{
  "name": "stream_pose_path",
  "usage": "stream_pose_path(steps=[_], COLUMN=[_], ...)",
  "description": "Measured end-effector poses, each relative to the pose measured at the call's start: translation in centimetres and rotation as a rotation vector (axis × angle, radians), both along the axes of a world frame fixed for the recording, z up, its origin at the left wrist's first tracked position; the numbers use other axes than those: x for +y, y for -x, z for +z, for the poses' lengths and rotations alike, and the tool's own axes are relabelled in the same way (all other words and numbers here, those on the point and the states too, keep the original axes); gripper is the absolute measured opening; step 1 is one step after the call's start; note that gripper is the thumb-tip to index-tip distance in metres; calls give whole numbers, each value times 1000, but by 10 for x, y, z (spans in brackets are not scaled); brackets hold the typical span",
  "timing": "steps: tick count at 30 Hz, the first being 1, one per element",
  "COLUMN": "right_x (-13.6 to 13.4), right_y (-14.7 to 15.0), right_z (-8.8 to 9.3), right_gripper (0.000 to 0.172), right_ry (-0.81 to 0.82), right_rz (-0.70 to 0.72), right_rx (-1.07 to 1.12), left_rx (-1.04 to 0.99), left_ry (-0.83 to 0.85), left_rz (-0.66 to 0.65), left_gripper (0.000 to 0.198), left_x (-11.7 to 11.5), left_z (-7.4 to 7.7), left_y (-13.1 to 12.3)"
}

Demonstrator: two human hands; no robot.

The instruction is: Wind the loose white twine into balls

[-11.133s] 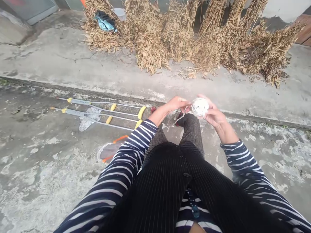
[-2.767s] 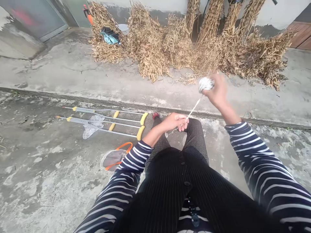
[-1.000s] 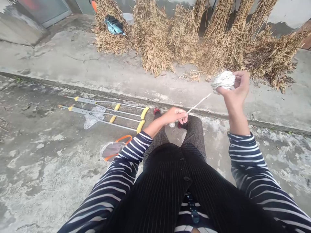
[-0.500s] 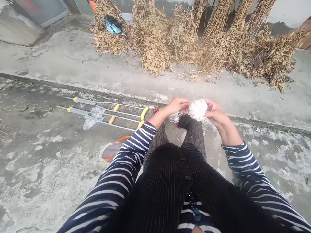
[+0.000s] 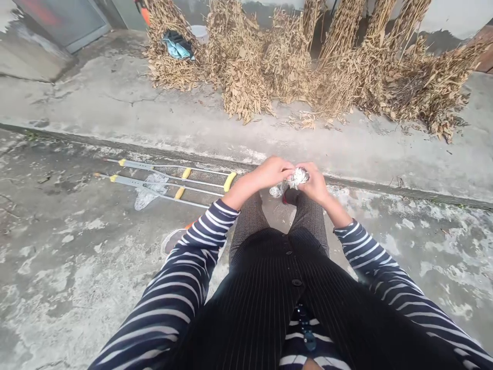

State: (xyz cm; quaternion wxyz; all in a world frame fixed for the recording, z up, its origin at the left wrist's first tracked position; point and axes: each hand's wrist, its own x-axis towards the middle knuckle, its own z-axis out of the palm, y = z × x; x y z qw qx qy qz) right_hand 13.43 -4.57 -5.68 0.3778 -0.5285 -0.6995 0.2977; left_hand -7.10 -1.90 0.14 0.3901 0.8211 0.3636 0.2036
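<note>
A ball of white string [image 5: 299, 178] is held up in front of my legs. My right hand [image 5: 315, 185] grips it from the right, with fingers curled round its far side. My left hand [image 5: 271, 173] is closed at the ball's left side, its fingertips pinched together; the strand between them is too fine to see clearly. Below the hands, more white string [image 5: 275, 191] lies in a loose coil on the ground by my feet.
Two crutches [image 5: 169, 182] with yellow pads lie to the left over a clear plastic bag [image 5: 151, 190]. A mesh item [image 5: 172, 240] is partly behind my left sleeve. A concrete step [image 5: 134, 118] runs across ahead, with dried plant bundles [image 5: 246, 67] against the wall.
My right hand has moved left and in toward my left hand, bringing the string ball with it. The ball is now more covered by the fingers.
</note>
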Motion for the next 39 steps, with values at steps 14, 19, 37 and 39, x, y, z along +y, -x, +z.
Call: stream_pose_path(steps=[14, 19, 37, 39], right_x=[-20, 0, -31, -34], right_y=[0, -17, 15, 15], right_z=[57, 59, 26, 37], right_gripper=[69, 64, 50, 55], right_ry=[291, 139, 310, 378], right_rz=[81, -67, 14, 40], right_rx=[633, 446, 597, 663], left_rx=[-252, -295, -111, -193], left_ry=[261, 441, -103, -36], left_rz=[155, 125, 96, 130], left_gripper=[25, 30, 32, 30], left_x=[6, -25, 15, 17], left_z=[-64, -79, -3, -19], left_y=[-11, -15, 4, 1])
